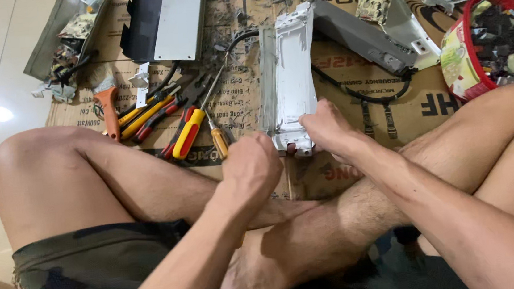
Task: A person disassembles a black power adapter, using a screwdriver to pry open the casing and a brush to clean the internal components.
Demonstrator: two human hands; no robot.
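Observation:
A long white metal casing (292, 67) lies lengthwise on the cardboard (351, 86) in front of my crossed legs. My right hand (328, 131) grips the casing's near end, fingers curled over its edge. Just left of that end, my left hand (250, 165) is clenched in a fist against the near corner; anything inside the fist is hidden. A small orange-handled screwdriver (220, 142) lies right beside my left hand. A longer screwdriver with a yellow and red handle (187, 135) lies a little further left.
Pliers and cutters with red and yellow handles (143, 118) lie at the left. A black and grey metal box (165, 19) sits at the back left, and a grey channel (362, 36) at the back right. A red basket (495, 37) of scrap stands far right. A black cable (364, 96) curls beside the casing.

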